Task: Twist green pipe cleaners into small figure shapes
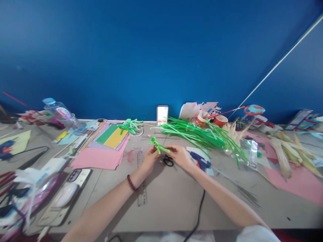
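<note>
A bright green figure bent from fuzzy pipe cleaners (156,145) is raised over the middle of the table. My left hand (150,158) pinches its lower part between thumb and fingers. From the other side, the fingertips of my right hand (180,156) close on the end of one green limb. Black-handled scissors (168,161) lie just below and between the hands, their blades hidden. Under my left forearm runs a clear ruler (142,196). Beside my right wrist rests a blue glue gun (204,162). Similar green pipe-cleaner pieces (130,126) lie further back on the left.
A large bundle of green pipe cleaners (199,132) spreads at the back right. Pink paper sheets (97,158), a phone (80,176) and a plastic bottle (62,112) occupy the left. Dried husks (281,156) and paper cups (221,120) stand right. A black cable (200,210) crosses the front edge.
</note>
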### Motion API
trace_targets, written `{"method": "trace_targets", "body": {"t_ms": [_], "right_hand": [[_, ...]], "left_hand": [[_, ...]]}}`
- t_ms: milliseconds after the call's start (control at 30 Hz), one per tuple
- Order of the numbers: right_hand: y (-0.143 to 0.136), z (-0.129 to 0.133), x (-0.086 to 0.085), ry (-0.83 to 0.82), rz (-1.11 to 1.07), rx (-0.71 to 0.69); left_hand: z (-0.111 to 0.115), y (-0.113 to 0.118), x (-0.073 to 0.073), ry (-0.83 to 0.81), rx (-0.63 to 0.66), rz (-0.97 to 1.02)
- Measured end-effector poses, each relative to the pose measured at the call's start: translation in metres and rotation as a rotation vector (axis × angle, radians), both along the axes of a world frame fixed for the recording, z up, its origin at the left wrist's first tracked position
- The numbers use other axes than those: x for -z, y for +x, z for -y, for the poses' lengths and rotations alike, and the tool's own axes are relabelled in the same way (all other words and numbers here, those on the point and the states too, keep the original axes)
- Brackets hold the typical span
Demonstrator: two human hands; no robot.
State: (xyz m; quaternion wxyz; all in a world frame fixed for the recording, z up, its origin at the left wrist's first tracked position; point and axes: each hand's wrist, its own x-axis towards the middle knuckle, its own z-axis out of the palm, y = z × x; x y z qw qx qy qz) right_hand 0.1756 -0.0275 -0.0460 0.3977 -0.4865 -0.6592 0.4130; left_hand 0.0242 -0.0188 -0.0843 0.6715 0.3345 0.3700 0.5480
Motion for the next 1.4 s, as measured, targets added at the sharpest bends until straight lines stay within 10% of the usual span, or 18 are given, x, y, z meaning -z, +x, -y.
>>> {"method": "trace_targets", "body": {"t_ms": [167,333,733,1133,1400], "right_hand": [[0.001,0.005,0.011,0.418,0.357,0.034],[0.001,0.008,0.010,0.430,0.355,-0.007],[0.007,-0.010,0.009,-0.840,-0.572,-0.113],[0.000,-0.002,0.008,-0.141,-0.178,-0.007],[-0.002,-0.006,0.016,-0.447,-0.496,-0.016]], "left_hand": [[0.004,0.001,-0.005,-0.027,0.004,0.048],[0.005,0.002,-0.004,0.020,0.044,0.027],[0.003,0.001,0.000,0.043,0.157,0.000],[0.000,0.000,-0.008,0.055,-0.069,-0.157],[0.008,0.005,-0.009,0.197,-0.073,-0.276]]}}
